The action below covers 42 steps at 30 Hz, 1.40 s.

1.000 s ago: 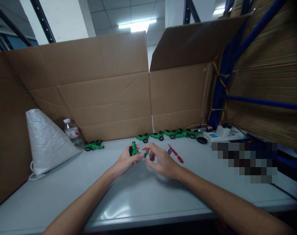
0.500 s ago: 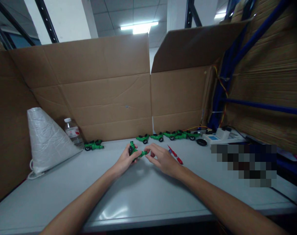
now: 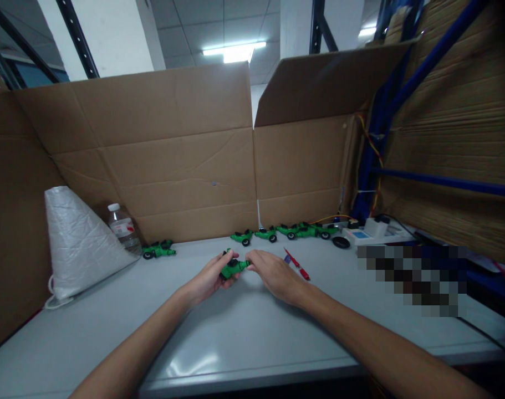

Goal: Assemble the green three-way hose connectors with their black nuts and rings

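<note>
One silvery bag (image 3: 83, 249) leans at the far left of the table (image 3: 219, 338), with a bottle (image 3: 122, 228) just behind its slope and a lone car (image 3: 159, 250), green with black wheels, beside them. Next, near the middle, the left hand (image 3: 210, 278) has its fingers closed around the held car (image 3: 233, 269), the thumb lying over the top. The held car is above the table, between the hands, its narrow end directed to the right. Handling, as judged by eye: light, stiff, probably plastic, with smooth faces that could slip under a dry thumb. The narrow end and small black fittings look the weakest points; the thick middle of the body is the sound place to take hold, and the end should bear only a light pinch. The right hand (image 3: 275, 272) has its fingers curled close together at that narrow end; whether they pinch it or merely touch cannot be told, the thumb being hidden. Rear cars (image 3: 267, 235), also green, line the back edge beyond. Right of the hand lies a slim red tool (image 3: 299, 267), aslant; further right, a black ring (image 3: 341, 242) and a power strip (image 3: 362, 235).
</note>
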Tool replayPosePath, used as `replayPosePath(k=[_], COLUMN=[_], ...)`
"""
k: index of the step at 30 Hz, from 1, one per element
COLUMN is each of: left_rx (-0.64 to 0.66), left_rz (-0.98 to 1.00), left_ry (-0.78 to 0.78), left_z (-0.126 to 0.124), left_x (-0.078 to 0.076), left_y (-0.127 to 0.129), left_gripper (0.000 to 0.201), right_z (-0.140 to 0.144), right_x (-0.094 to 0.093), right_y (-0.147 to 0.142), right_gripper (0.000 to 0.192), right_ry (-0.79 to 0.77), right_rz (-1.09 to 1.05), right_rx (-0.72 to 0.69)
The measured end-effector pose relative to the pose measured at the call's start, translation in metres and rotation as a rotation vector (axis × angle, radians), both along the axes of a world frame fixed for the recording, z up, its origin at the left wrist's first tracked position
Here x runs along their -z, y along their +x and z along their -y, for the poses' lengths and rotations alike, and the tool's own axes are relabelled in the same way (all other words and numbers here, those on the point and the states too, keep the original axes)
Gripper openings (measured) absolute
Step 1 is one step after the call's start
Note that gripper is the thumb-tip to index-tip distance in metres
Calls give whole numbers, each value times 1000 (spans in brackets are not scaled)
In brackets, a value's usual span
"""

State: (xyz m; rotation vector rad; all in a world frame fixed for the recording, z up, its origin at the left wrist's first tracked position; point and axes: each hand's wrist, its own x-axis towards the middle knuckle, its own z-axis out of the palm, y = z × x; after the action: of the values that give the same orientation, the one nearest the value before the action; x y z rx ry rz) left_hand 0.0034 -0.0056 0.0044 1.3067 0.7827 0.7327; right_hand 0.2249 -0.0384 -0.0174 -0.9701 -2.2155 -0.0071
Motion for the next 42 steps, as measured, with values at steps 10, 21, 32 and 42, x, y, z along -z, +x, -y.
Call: replayPosePath(k=[10,21,32,42], left_rx=[-25,-251,-302,-347], left_rz=[15,-38,27,-153], left_ry=[-34,130,82,449], left_z=[-3,-22,-38,-36], left_x=[2,15,20,27], left_y=[-4,-9,-18,-16], left_gripper=[62,54,62,56], right_z=[-4,-11,-21,-17], right_x=[10,10,16,17], right_y=[-1,11,20,13], right_gripper=[12,18,17,14], right_ry=[-40,-44,-76,-161], right_rz=[38,-18,24,-29], right_rx=[37,170,354,238])
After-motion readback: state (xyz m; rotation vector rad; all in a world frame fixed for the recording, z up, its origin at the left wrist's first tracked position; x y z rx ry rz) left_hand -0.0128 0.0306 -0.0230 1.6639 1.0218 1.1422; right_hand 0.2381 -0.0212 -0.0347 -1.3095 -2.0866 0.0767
